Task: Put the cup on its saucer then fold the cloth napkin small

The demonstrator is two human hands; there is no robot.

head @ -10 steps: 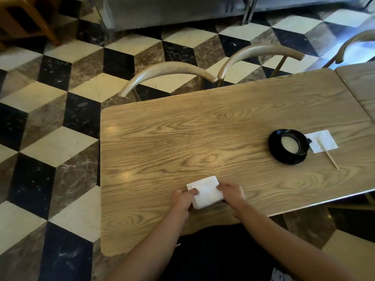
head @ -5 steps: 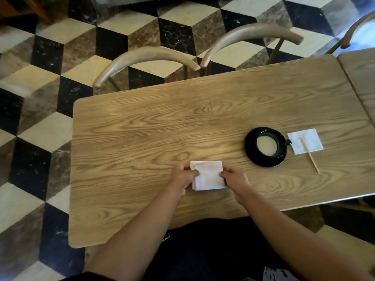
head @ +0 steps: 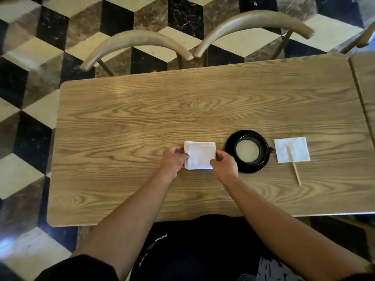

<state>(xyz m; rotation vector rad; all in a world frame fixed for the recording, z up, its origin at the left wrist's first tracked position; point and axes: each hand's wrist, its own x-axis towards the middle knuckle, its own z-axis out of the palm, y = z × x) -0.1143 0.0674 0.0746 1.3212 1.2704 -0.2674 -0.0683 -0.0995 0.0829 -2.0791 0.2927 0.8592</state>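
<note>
A white cloth napkin (head: pixel 200 155), folded into a small square several layers thick, lies flat on the wooden table (head: pixel 142 118). My left hand (head: pixel 174 160) pinches its left edge and my right hand (head: pixel 224 166) pinches its lower right corner. Just right of my right hand, a black cup (head: pixel 248 151) holding a pale milky drink stands on its black saucer (head: pixel 248 169), with the handle pointing right.
A white paper napkin (head: pixel 292 149) lies right of the saucer with a thin wooden stick (head: pixel 294 168) across it. Two curved wooden chair backs (head: pixel 138 40) stand along the far edge. A second table (head: pixel 365 78) butts against the right side.
Both hands have carried the folded napkin away from the near edge, farther onto the table and beside the saucer. It now lies square to the table. The camera has tipped downward.
</note>
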